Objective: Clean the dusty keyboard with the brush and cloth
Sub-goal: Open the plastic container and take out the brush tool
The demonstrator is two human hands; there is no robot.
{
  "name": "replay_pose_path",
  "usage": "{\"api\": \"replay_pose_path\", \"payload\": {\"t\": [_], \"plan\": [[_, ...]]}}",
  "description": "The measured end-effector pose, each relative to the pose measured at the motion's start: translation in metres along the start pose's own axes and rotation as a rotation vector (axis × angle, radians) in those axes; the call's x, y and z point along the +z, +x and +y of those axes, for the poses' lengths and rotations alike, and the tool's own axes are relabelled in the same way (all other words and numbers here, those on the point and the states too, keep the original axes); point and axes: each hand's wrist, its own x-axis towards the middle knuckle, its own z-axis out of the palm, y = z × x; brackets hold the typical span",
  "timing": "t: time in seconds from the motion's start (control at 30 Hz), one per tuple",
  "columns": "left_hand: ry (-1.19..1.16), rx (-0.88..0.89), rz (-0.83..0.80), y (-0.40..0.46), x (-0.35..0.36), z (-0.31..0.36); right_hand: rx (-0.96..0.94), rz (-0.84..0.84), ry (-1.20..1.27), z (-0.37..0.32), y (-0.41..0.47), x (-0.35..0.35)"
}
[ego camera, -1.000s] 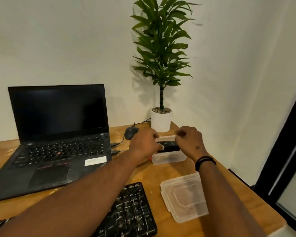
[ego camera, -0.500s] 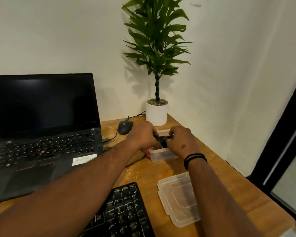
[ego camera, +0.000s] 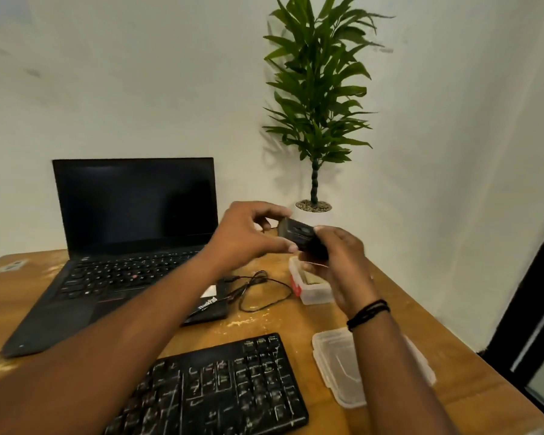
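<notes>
A pale wall meets at a corner behind my wooden desk (ego camera: 299,318), with a potted plant (ego camera: 316,98) standing at the back and an open laptop (ego camera: 132,240) with a dark screen to my left. From my head view, the dusty keyboard (ego camera: 223,390) lies nearest me, its black keys streaked with pale powder and not yet touched by any tool. Beside it on the right rests a clear plastic lid (ego camera: 336,365), and farther back stands the open clear box (ego camera: 311,288) it seems to belong to, with a loose black cable (ego camera: 258,290) curled between the box and the laptop. Both of my hands are raised above that box: my left hand (ego camera: 245,237) pinches one end of a small dark block (ego camera: 297,233) between thumb and fingers, while my right hand (ego camera: 336,262) curls round its other end from below. I take this block to be the brush, folded or capped, though blur keeps me from being sure; no cloth is visible. I judge I am at the fetching step, with cleaning not begun. Next I would need to open or ready the brush, bring it down to the keyboard, and sweep between the keys with light strokes.
</notes>
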Motion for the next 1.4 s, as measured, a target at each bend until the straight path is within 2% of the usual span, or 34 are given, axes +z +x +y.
{"api": "replay_pose_path", "payload": {"t": [0.13, 0.27, 0.47, 0.57, 0.7, 0.87, 1.1, 1.27, 1.4], "plan": [[-0.269, -0.011, 0.028, -0.039, -0.052, 0.020, 0.079, -0.222, 0.335, -0.018, -0.053, 0.042], [-0.551, -0.049, 0.055, -0.094, -0.091, 0.033, 0.155, -0.433, 0.474, -0.030, -0.115, 0.080], [-0.907, -0.095, 0.108, -0.178, -0.122, 0.039, 0.210, -0.522, 0.538, -0.017, -0.198, 0.141], [-0.862, -0.159, 0.139, -0.216, -0.131, 0.037, 0.199, -0.582, 0.488, -0.006, -0.238, 0.156], [-0.684, -0.315, 0.304, -0.258, -0.131, 0.026, 0.176, -0.531, 0.332, 0.020, -0.271, 0.162], [-0.619, -0.411, 0.471, -0.274, -0.126, 0.019, 0.157, -0.418, 0.149, 0.033, -0.283, 0.171], [-0.729, -0.420, 0.467, -0.282, -0.113, 0.021, 0.093, -0.324, 0.096, 0.039, -0.290, 0.173], [-0.725, -0.428, 0.530, -0.290, -0.101, 0.019, 0.090, -0.266, 0.102, 0.046, -0.290, 0.169], [-0.743, -0.430, 0.522, -0.293, -0.100, 0.018, 0.084, -0.250, 0.114, 0.049, -0.290, 0.170]]}}
